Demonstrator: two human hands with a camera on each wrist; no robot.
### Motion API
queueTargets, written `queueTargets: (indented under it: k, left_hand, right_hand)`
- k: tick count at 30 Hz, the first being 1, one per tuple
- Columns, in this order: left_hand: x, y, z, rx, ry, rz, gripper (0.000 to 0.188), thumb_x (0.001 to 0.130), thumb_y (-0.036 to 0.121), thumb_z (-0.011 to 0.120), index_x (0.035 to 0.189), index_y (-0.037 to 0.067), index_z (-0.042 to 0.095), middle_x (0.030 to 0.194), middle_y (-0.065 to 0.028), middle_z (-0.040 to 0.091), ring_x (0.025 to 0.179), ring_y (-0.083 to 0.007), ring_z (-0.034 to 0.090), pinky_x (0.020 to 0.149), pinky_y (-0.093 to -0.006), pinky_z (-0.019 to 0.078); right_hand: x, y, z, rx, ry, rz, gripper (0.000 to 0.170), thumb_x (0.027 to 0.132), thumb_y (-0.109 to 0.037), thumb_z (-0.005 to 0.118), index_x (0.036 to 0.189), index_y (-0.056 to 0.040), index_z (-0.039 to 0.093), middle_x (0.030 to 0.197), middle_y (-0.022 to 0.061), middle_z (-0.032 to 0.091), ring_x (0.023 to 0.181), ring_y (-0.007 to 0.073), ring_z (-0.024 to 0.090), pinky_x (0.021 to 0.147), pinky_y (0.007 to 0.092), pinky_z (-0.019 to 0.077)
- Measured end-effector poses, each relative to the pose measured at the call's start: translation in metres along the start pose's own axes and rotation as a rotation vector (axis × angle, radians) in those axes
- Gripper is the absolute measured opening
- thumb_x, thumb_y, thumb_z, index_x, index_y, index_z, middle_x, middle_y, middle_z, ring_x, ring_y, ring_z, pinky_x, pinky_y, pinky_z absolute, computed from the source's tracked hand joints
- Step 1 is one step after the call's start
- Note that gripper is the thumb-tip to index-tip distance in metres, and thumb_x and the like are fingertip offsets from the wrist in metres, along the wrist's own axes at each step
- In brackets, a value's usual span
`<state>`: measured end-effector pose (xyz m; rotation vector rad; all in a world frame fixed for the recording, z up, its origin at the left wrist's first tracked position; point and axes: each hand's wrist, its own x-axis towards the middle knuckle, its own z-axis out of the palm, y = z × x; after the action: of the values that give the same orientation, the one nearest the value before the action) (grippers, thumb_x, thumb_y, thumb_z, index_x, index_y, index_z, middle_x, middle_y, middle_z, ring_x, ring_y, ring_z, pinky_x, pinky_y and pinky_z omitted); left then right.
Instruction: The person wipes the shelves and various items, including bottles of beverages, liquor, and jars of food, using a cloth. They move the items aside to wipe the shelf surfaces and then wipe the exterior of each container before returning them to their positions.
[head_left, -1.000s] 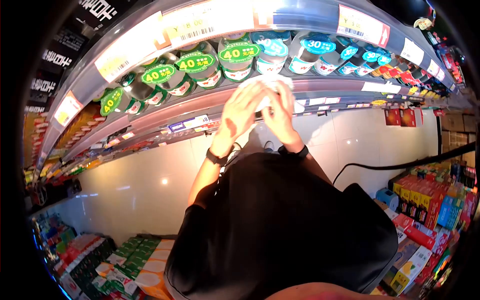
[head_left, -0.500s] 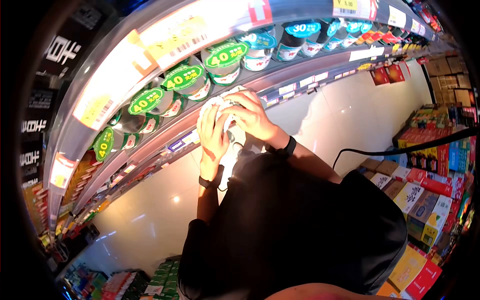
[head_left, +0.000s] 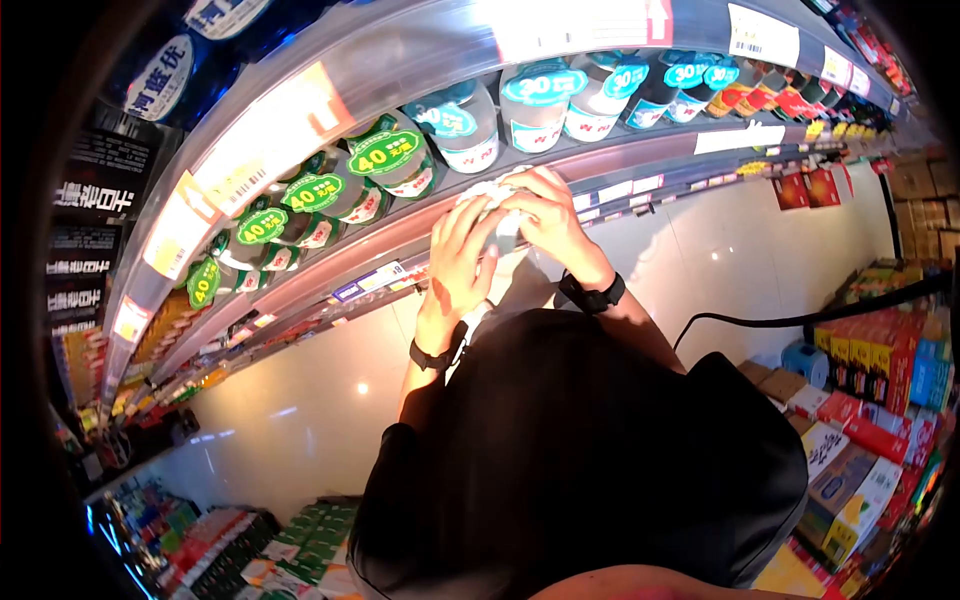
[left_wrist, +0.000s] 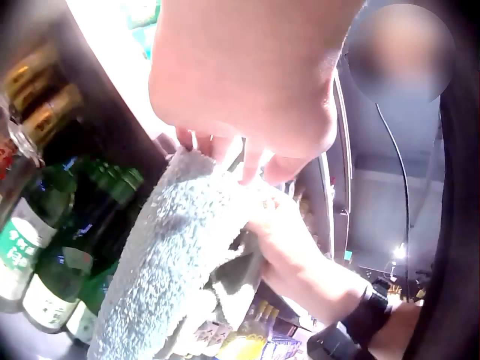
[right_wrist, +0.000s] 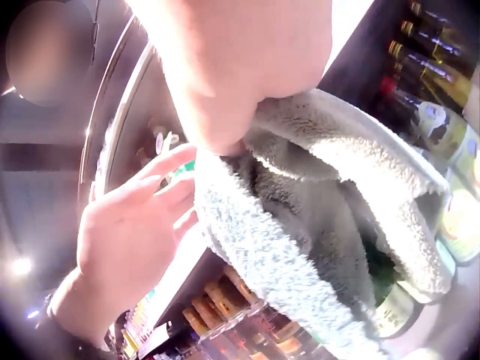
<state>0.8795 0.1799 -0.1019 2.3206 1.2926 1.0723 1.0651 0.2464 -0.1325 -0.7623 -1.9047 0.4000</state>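
A pale fluffy towel (left_wrist: 169,240) is bunched between both hands, its folds hanging loose in the right wrist view. My left hand (head_left: 460,265) has its fingers bent against the towel's left side. From the other side, my right hand (head_left: 548,220) grips the towel (right_wrist: 300,247) with curled fingers. A smooth greyish surface (head_left: 505,232) shows between the palms; what it belongs to cannot be told. Both hands are held at the shelf edge, below bottles with green "40" tags (head_left: 385,153) and blue "30" tags (head_left: 543,84). The towel hides several fingertips.
Curved shelf edges with price labels (head_left: 765,35) run across the top. Dark boxes (head_left: 95,180) stand at the left. Tiled floor (head_left: 300,400) lies below. A black cable (head_left: 800,318) crosses at the right, above stacked boxes (head_left: 870,365).
The head view has turned, bringing more blue-tagged bottles above the hands. In it, both hands appear farther right than half a second ago, and a greyish surface shows between them. The towel stays held.
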Motion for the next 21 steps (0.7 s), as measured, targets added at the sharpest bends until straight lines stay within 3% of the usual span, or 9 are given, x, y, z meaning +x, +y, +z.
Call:
queueTargets:
  k: [5,10,11,12,14,16,18,20,21]
  left_hand:
    - [0.052,0.035,-0.001,0.016,0.408,0.1,0.042,0.07,-0.015,0.055,0.109,-0.002,0.063,0.11,-0.0191,0.066,0.101,-0.0377,0.062,0.09,-0.0453,0.0482]
    - [0.104,0.076,-0.034,0.301,0.672,-0.058,0.052,0.081,-0.016,0.05,0.131,-0.003,0.052,0.132,-0.0194,0.053,0.127,-0.0326,0.05,0.11,-0.042,0.0372]
    - [0.11,0.071,-0.032,0.156,0.709,-0.025,0.05,0.084,-0.016,0.048,0.133,-0.004,0.05,0.134,-0.02,0.051,0.131,-0.0304,0.047,0.111,-0.0398,0.0365]
    - [0.115,0.07,-0.032,0.221,0.694,-0.168,0.05,0.088,-0.016,0.047,0.136,-0.004,0.047,0.136,-0.0205,0.049,0.127,-0.0301,0.051,0.109,-0.0366,0.0384]
    - [0.13,0.057,-0.025,0.4,0.814,-0.123,0.043,0.092,-0.008,0.052,0.134,-0.005,0.049,0.119,-0.0214,0.058,0.117,-0.0294,0.06,0.102,-0.0356,0.0444]
    - [0.153,0.075,-0.04,0.195,0.655,-0.505,0.037,0.094,-0.001,0.054,0.13,-0.005,0.054,0.109,-0.0224,0.064,0.111,-0.032,0.064,0.097,-0.0368,0.0473]
    - [0.162,0.077,-0.045,0.162,0.583,-0.624,0.032,0.095,0.006,0.055,0.126,-0.004,0.059,0.102,-0.0235,0.069,0.106,-0.0345,0.067,0.092,-0.0383,0.0492]
    - [0.166,0.065,-0.049,0.319,0.606,-0.489,0.029,0.096,0.011,0.055,0.12,-0.003,0.063,0.097,-0.0245,0.071,0.102,-0.0371,0.069,0.087,-0.0401,0.0504]
    - [0.165,0.065,-0.053,0.37,0.562,-0.532,0.026,0.096,0.013,0.054,0.116,0.0,0.066,0.108,-0.0258,0.07,0.099,-0.0415,0.068,0.085,-0.0421,0.0514]
  right_hand:
    - [-0.01,0.031,-0.052,-0.008,0.039,0.0,0.031,0.052,0.011,0.055,0.075,-0.0054,0.067,0.1,0.0083,0.069,0.093,0.0314,0.061,0.079,0.04,0.0461]
    - [-0.019,0.061,-0.091,-0.051,0.023,0.042,0.028,0.055,0.011,0.058,0.075,-0.0065,0.067,0.099,0.0084,0.068,0.093,0.0309,0.062,0.078,0.0405,0.0469]
    - [-0.021,0.064,-0.097,-0.041,0.0,0.054,0.028,0.055,0.012,0.057,0.075,-0.0064,0.067,0.099,0.0084,0.068,0.093,0.031,0.062,0.078,0.0403,0.0472]
    - [-0.02,0.065,-0.102,-0.016,-0.019,0.051,0.029,0.055,0.012,0.057,0.075,-0.0062,0.067,0.099,0.0083,0.068,0.093,0.0312,0.062,0.079,0.0404,0.0475]
    - [-0.015,0.064,-0.109,0.024,-0.058,0.038,0.03,0.056,0.012,0.055,0.075,-0.006,0.068,0.099,0.0083,0.067,0.094,0.0315,0.061,0.081,0.0406,0.0482]
    - [-0.013,0.066,-0.113,0.071,-0.079,0.018,0.032,0.055,0.013,0.054,0.077,-0.0061,0.069,0.099,0.0078,0.067,0.094,0.0314,0.061,0.082,0.0419,0.0497]
    - [-0.012,0.067,-0.115,0.072,-0.089,-0.013,0.035,0.054,0.015,0.051,0.077,-0.0037,0.07,0.1,0.0101,0.067,0.094,0.0318,0.062,0.081,0.0405,0.0499]
    - [-0.011,0.07,-0.114,0.064,-0.094,-0.041,0.035,0.053,0.015,0.051,0.077,-0.0037,0.069,0.101,0.0099,0.068,0.094,0.0319,0.061,0.081,0.0405,0.0497]
    - [-0.013,0.07,-0.115,0.06,-0.1,-0.046,0.035,0.053,0.015,0.051,0.077,-0.0037,0.069,0.101,0.0098,0.068,0.094,0.032,0.061,0.081,0.0405,0.0496]
